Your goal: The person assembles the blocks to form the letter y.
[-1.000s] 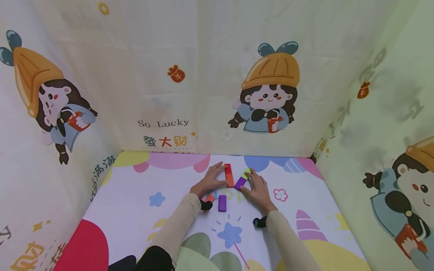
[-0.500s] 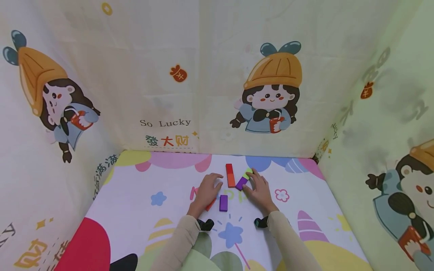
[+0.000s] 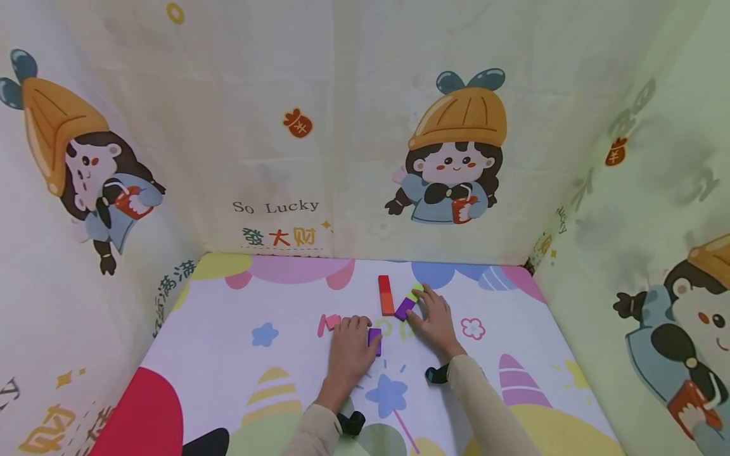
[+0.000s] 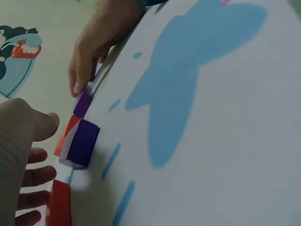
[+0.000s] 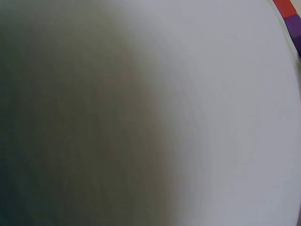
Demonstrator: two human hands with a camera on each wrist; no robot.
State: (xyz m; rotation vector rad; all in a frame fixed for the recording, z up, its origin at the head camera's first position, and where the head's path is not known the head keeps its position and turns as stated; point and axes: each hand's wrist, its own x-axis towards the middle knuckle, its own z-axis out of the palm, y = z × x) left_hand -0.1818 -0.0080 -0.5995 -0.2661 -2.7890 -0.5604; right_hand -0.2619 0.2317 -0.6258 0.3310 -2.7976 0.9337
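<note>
In the head view, my left hand [image 3: 352, 347] is over the mat beside a lone purple block [image 3: 374, 341], its thumb overlapping the block's edge. The left wrist view shows the thumb and loose fingers apart from that purple block [image 4: 83, 143]; a red block [image 4: 59, 202] lies by the fingertips, hidden by the hand from the head camera. My right hand [image 3: 436, 320] holds a slanted pair, a lime-green block [image 3: 417, 291] meeting a purple block [image 3: 405, 308], with fingers at the green end and thumb at the purple end.
Left of the slanted pair, a red block [image 3: 384, 283] and an orange block [image 3: 387, 305] form a straight line. A printed white mat [image 3: 308, 304] lies underneath. Cartoon-patterned cloth walls [image 3: 353, 158] rise at the back and both sides.
My left hand has left the red and orange line and come back toward me, to the lone purple block. My right hand has stayed at the green and purple pair.
</note>
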